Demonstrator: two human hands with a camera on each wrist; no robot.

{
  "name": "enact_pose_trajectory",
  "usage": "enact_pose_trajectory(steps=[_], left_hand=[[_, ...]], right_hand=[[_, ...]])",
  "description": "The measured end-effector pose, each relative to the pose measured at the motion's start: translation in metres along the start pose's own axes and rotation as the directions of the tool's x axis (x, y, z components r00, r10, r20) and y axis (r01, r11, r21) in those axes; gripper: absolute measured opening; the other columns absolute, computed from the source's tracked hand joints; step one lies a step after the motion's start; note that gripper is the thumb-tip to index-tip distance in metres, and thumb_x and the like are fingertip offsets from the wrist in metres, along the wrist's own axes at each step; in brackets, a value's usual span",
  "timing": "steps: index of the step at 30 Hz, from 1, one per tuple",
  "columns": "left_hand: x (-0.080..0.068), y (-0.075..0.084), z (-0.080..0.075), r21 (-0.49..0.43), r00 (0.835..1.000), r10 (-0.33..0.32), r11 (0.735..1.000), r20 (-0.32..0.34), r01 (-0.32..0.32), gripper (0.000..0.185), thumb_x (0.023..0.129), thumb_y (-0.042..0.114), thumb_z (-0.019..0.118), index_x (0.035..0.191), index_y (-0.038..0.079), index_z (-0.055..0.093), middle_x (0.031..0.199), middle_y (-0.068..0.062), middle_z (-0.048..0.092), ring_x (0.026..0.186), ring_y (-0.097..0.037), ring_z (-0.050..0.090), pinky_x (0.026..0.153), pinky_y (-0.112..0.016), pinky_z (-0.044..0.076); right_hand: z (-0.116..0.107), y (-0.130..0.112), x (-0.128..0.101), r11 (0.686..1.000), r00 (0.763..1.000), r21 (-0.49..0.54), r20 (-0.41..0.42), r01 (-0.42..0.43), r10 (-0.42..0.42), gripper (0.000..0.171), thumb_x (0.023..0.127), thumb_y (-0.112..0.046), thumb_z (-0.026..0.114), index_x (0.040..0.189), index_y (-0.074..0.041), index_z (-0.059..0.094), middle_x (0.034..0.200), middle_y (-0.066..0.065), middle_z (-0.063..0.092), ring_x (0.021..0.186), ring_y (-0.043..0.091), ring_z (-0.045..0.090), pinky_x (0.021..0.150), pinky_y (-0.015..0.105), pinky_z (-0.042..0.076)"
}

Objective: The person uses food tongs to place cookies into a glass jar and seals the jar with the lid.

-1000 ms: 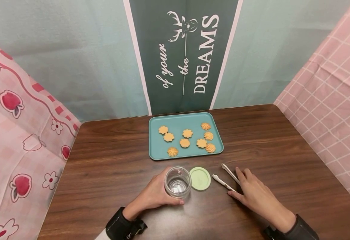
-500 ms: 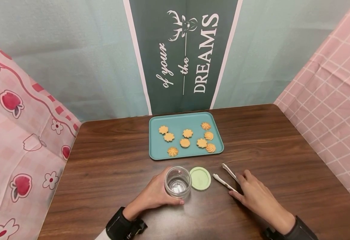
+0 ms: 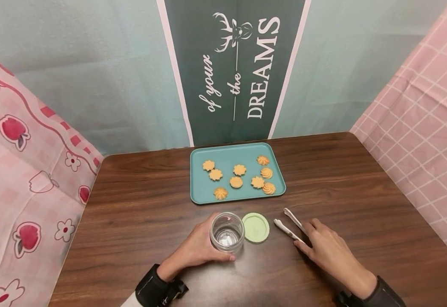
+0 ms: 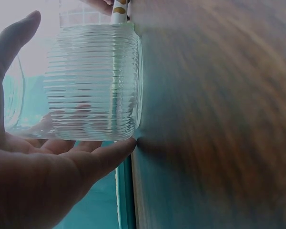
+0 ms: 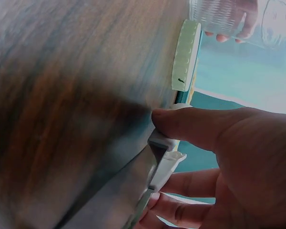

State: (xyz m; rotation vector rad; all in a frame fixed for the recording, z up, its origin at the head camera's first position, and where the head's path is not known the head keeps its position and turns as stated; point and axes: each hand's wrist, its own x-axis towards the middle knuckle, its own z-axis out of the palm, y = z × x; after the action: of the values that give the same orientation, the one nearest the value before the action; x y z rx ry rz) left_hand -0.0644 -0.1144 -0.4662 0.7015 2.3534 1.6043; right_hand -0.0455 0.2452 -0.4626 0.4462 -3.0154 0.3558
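Note:
My left hand (image 3: pixel 197 248) grips a clear glass jar (image 3: pixel 227 236) that stands upright, its thumb on one side and its fingers round the other. Ribbed sides show on the jar (image 4: pixel 88 81) in the left wrist view. My right hand (image 3: pixel 330 251) pinches a pair of white tongs (image 3: pixel 286 229) between thumb and fingers, low over the table. The tongs' tips are apart and point toward the tray; nothing is between them. Beside the jar lies a round light-green lid (image 3: pixel 255 228), also seen as the green lid (image 5: pixel 185 57) in the right wrist view.
A teal tray (image 3: pixel 229 152) lies beyond the hands and bears several flower-shaped and swirled cookies (image 3: pixel 236 182). The brown wooden table (image 3: pixel 131 217) reaches to a grey-green curtain (image 3: pixel 131 85) at the back. Pink cloths (image 3: pixel 419 128) hang at both sides.
The two arms of the tongs have drawn slightly closer together as my right thumb and fingers squeeze. My left hand and the jar have stayed where they were.

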Motion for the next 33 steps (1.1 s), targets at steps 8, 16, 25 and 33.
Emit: enact_pose_trajectory(steps=[8,16,25,33], left_hand=[[0.0,0.0,-0.001,0.006,1.0,-0.003,1.0,-0.003,0.003,0.09,0.067,0.028,0.102,0.142,0.015,0.056,0.13,-0.007,0.07,0.12,-0.027,0.067,0.105,-0.043,0.053],[0.0,0.0,-0.001,-0.001,1.0,-0.005,1.0,-0.001,0.005,0.091,0.067,0.029,0.102,0.143,0.015,0.055,0.131,-0.007,0.07,0.121,-0.027,0.067,0.106,-0.045,0.052],[-0.001,0.0,0.0,-0.005,1.0,0.007,1.0,0.001,-0.007,0.09,0.067,0.025,0.102,0.143,0.012,0.056,0.131,-0.005,0.07,0.12,-0.027,0.067,0.106,-0.044,0.052],[-0.001,0.001,-0.001,-0.003,1.0,-0.001,1.0,0.001,0.001,0.09,0.067,0.027,0.102,0.143,0.009,0.056,0.131,-0.005,0.07,0.12,-0.027,0.067,0.106,-0.043,0.052]], right_hand=[[-0.005,0.0,0.0,1.0,1.0,0.026,-0.026,-0.008,0.009,0.04,0.088,-0.024,0.087,0.111,0.001,0.066,0.088,0.007,0.054,0.059,0.017,0.049,0.047,0.038,0.041],[-0.011,0.001,0.003,0.999,0.998,0.046,-0.068,0.013,-0.01,0.042,0.09,-0.019,0.086,0.115,0.006,0.063,0.086,0.008,0.05,0.061,0.015,0.044,0.049,0.034,0.04],[-0.015,0.005,0.008,0.996,0.985,-0.004,-0.145,0.09,-0.089,0.044,0.089,-0.014,0.085,0.117,0.007,0.059,0.078,0.001,0.048,0.067,0.015,0.044,0.056,0.037,0.042],[-0.021,0.007,0.012,0.994,0.976,0.0,-0.193,0.106,-0.104,0.049,0.086,-0.011,0.086,0.122,0.006,0.057,0.08,0.004,0.05,0.06,0.016,0.047,0.047,0.038,0.041]])
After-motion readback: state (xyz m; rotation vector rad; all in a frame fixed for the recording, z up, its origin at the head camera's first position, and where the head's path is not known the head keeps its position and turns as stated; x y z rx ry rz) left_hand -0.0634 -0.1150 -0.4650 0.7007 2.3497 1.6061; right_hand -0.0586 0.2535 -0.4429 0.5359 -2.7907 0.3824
